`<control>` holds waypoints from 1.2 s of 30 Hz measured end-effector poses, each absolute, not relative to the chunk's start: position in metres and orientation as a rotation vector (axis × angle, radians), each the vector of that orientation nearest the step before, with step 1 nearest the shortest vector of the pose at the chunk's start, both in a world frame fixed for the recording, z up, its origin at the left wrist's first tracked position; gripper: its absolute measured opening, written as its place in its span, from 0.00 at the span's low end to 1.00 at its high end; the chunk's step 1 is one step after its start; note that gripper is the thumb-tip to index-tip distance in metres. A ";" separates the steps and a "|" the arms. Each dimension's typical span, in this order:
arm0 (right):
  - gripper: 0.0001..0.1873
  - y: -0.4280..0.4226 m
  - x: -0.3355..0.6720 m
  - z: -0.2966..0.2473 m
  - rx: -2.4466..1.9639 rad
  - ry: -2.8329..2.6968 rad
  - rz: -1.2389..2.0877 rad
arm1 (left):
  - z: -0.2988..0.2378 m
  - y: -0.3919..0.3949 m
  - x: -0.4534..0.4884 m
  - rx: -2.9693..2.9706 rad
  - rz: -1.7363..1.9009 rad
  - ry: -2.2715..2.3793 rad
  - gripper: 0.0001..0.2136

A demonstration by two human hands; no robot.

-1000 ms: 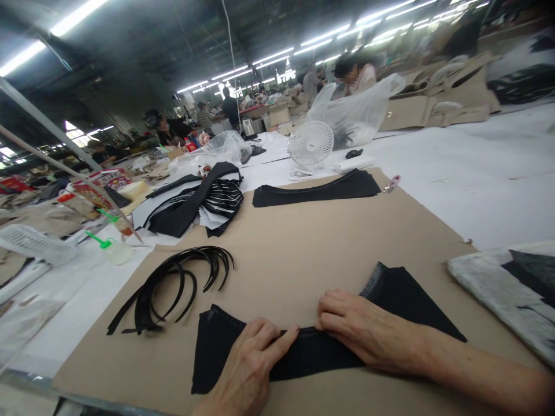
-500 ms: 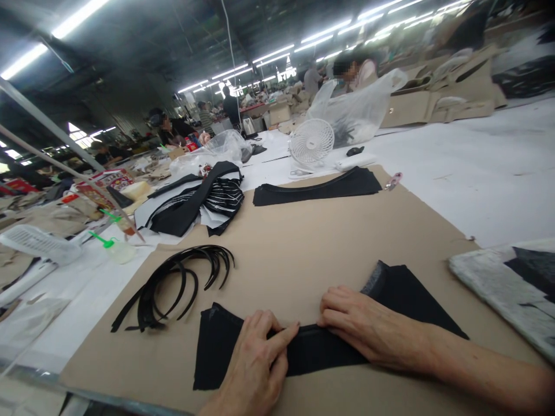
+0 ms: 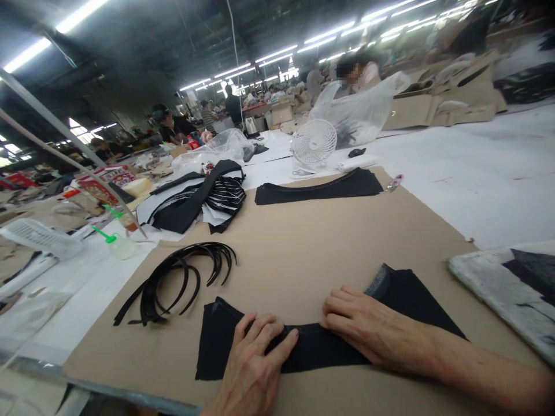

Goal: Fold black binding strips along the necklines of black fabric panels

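Note:
A black fabric piece point(image 3: 314, 351) with a curved upper edge lies flat on the brown cardboard. My left hand point(image 3: 255, 358) rests on its left part, fingers spread and thumb apart, the fingertips at the curved edge. Further right, my right hand point(image 3: 359, 320) has its fingers bent and pressed together on the same edge; the fingertips are partly hidden. A greyish strip point(image 3: 378, 281) shows along the curve beyond the right hand. Black curved strips point(image 3: 173, 277) lie in a bunch to the upper left of my left hand.
The brown cardboard point(image 3: 303, 242) covers the white table. At its back lies another black curved piece point(image 3: 318, 188). Left of that are stacked black pieces point(image 3: 195, 202). A white fan point(image 3: 314, 143), a green-tipped bottle point(image 3: 119, 245) and a pale board point(image 3: 489, 271) stand or lie around.
My left hand's fingers have spread apart and shifted slightly left along the curved edge. The right hand stays at almost the same spot on the fabric.

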State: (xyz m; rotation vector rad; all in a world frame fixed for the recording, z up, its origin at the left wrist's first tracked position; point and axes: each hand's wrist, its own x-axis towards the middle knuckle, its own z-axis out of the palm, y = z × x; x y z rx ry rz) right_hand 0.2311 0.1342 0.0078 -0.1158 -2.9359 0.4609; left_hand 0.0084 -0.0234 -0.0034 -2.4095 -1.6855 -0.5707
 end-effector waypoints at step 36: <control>0.04 0.167 0.254 0.020 -0.081 -2.963 0.618 | -0.027 -0.003 0.048 -2.525 -0.580 -1.671 0.28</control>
